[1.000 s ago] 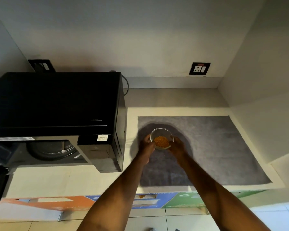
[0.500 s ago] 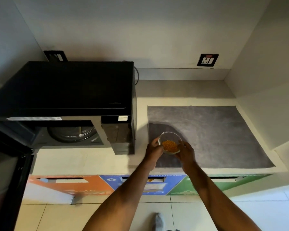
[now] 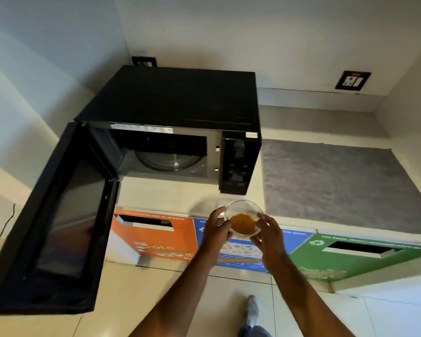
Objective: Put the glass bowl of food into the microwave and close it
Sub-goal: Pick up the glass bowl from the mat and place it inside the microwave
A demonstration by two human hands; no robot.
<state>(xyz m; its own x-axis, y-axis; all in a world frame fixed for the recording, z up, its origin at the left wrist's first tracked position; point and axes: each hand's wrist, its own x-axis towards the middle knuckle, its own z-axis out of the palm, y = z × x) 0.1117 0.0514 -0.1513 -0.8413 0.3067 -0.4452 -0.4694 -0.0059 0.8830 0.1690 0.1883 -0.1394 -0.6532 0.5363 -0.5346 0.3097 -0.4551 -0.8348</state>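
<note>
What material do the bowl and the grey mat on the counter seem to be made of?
The bowl: clear, glossy glass by its look; the orange food shows through its wall. The grey mat: probably felt or a similar fabric, matte with a fuzzy, mottled surface.

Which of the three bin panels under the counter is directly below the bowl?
The blue panel, the middle one. The glass bowl is seen over its top edge; the orange panel sits left of it, the green panel right.
</note>
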